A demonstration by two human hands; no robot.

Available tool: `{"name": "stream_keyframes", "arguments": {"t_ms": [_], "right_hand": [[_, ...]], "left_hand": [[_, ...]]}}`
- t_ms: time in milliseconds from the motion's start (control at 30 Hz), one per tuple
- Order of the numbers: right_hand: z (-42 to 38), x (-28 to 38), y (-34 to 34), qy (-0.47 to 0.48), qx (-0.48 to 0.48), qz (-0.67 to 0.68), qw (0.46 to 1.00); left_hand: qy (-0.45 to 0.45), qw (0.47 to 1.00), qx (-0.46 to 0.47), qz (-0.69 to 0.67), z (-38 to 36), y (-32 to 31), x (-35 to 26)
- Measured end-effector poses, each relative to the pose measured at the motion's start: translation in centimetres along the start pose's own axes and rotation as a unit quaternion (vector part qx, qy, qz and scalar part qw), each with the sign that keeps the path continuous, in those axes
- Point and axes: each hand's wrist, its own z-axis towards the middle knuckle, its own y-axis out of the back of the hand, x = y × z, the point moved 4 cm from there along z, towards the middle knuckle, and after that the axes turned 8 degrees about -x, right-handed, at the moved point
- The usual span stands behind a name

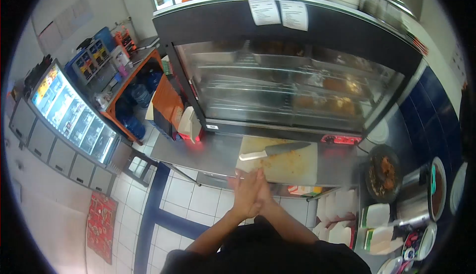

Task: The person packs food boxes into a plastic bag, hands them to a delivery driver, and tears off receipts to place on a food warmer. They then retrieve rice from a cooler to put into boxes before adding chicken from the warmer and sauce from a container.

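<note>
My left hand [245,192] and my right hand [266,197] are pressed together in front of the counter, palm against palm. The fingers that show are stretched out and slightly blurred, and part of my right hand is hidden behind the left. I see nothing held between them. Just beyond the fingertips lies a stained, pale cutting board [302,162]. Across it rests a large knife [285,149] with a white handle pointing left, apart from both hands.
A glass-fronted display cabinet [287,85] with food trays stands behind the board. At right are a dark pan [383,174] with food, a metal pot [415,194] and open takeaway boxes [339,214]. Cardboard cartons [167,108] stand left; a lit fridge [72,113] is farther left.
</note>
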Motion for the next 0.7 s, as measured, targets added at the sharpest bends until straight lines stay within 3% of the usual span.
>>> {"name": "stream_keyframes", "arguments": {"t_ms": [67, 133, 167, 200, 233, 300, 333, 433, 467, 567, 600, 633, 667, 700], "right_hand": [[0.6, 4.4, -3.7, 0.145, -0.046, -0.071, 0.986], [0.8, 9.3, -8.4, 0.255, 0.037, -0.231, 0.938], [0.9, 10.6, -10.4, 0.247, 0.108, -0.207, 0.941], [1.3, 11.5, -11.5, 0.235, 0.170, -0.176, 0.941], [2.7, 12.0, -11.4, 0.199, 0.173, -0.175, 0.949], [5.2, 12.4, -11.6, 0.247, 0.165, -0.318, 0.900], [7.2, 11.9, -11.6, 0.235, 0.167, -0.322, 0.902], [15.0, 9.4, -9.6, 0.158, -0.055, -0.400, 0.901], [17.3, 8.2, -8.9, 0.170, -0.062, -0.396, 0.900], [24.9, 5.0, -6.0, 0.160, -0.164, -0.446, 0.865], [27.0, 3.8, -5.1, 0.176, -0.192, -0.441, 0.859], [30.4, 2.2, -1.9, 0.237, -0.183, -0.466, 0.832], [33.0, 1.6, 0.3, 0.300, -0.180, -0.496, 0.795], [33.7, 1.8, -1.5, 0.344, -0.183, -0.646, 0.656]], "left_hand": [[0.007, 0.995, -0.055, 0.086, -0.5, 0.3, 2.7], [0.235, 0.953, 0.085, 0.168, -1.3, 0.3, 8.3], [0.353, 0.923, 0.050, 0.145, -3.1, 0.5, 12.0], [0.395, 0.913, -0.017, 0.104, -3.4, 2.0, 13.3], [0.426, 0.898, -0.086, 0.064, -2.9, 4.0, 14.8], [0.468, 0.869, -0.130, 0.097, -1.6, 7.6, 16.8], [0.465, 0.868, -0.154, 0.086, 0.2, 9.4, 17.8], [0.428, 0.875, -0.224, 0.039, 4.8, 12.8, 24.0], [0.399, 0.879, -0.262, 0.006, 5.9, 13.4, 26.3], [0.303, 0.920, -0.244, 0.049, 8.7, 12.2, 35.0], [0.354, 0.914, -0.187, 0.063, 9.2, 11.8, 37.5], [0.398, 0.906, -0.123, 0.074, 8.3, 11.0, 39.6], [0.236, 0.962, -0.132, 0.029, 5.6, 8.7, 44.7], [0.340, 0.932, -0.114, -0.056, 5.4, 9.0, 45.2]]}}
